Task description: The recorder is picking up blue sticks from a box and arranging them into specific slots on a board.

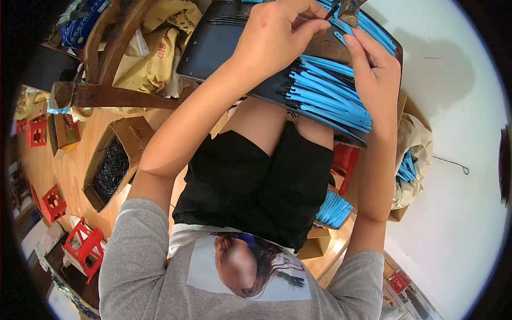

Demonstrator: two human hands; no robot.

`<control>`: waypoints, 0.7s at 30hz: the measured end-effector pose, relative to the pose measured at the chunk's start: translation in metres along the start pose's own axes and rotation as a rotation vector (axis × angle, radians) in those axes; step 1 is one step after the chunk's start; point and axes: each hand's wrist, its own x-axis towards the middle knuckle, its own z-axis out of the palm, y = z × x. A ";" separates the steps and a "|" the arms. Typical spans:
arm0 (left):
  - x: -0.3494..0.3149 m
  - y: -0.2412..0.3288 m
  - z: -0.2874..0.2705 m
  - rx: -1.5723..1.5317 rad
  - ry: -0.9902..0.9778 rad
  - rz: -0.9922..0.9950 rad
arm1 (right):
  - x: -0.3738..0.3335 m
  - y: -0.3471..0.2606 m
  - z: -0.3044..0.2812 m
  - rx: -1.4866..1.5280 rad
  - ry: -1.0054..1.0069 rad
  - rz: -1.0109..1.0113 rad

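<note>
At the far end of the dark work table point(208, 50), my left hand point(277, 32) is closed in a pinch, its fingertips beside a small black piece point(333, 9). What lies between those fingers I cannot make out. My right hand point(377, 69) pinches a blue plastic strip point(345, 28) with thumb and forefinger, right under a worn metal tool head point(349, 13). A pile of blue strips with black ends point(325, 93) lies on the table between my forearms. More blue strips point(376, 32) lie beyond my right hand.
Thin black pieces point(229, 20) lie at the table's far left. A wooden chair frame point(122, 96) stands left, by yellow sacks point(154, 58). Cardboard boxes on the floor hold black pieces point(112, 168) and blue strips point(335, 209). Red stools point(84, 245) stand left; a white wall point(453, 186) is right.
</note>
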 end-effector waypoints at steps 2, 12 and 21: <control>0.001 0.002 -0.001 -0.004 -0.053 -0.082 | 0.000 0.001 -0.002 0.001 -0.003 0.005; -0.001 -0.008 0.000 0.030 -0.087 -0.083 | 0.004 0.001 -0.012 -0.096 -0.062 -0.001; -0.028 0.009 0.008 -0.364 -0.177 -0.373 | -0.005 -0.022 -0.002 -0.121 -0.067 -0.224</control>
